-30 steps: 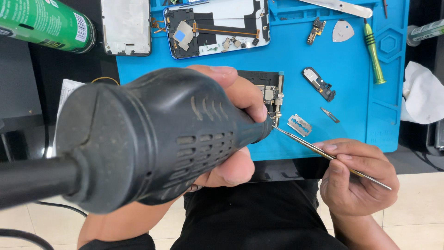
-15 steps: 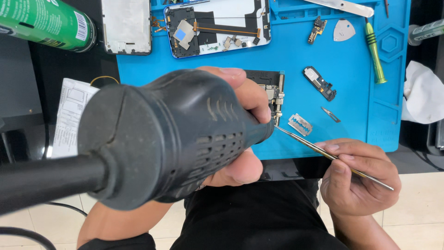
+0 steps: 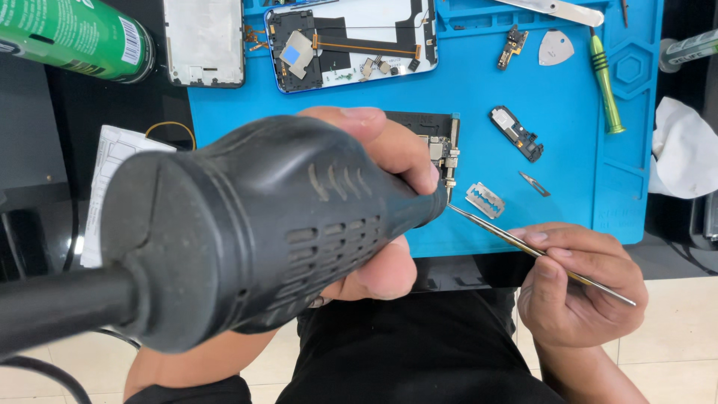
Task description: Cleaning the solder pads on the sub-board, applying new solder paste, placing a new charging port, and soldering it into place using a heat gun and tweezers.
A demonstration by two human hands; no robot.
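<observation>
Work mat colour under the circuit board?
Bright blue work mat, seen clearly in the head view, under the circuit board.

Matte black plastic hot-air gun (image 3: 254, 232), ribbed, with slotted vents. Bright blue silicone work mat (image 3: 479, 97) with moulded hexagon relief. Silver steel tweezers (image 3: 523, 247). Silver double-edged razor blade (image 3: 485, 200). Green-handled screwdriver (image 3: 603, 82). Green spray can (image 3: 71, 34) with white label panel. Opened phone chassis (image 3: 351, 41), white and black with a blue edge. Grey triangular pick (image 3: 556, 46). White crumpled cloth (image 3: 684, 150). Black circuit board (image 3: 437, 146) with silver components.
</observation>
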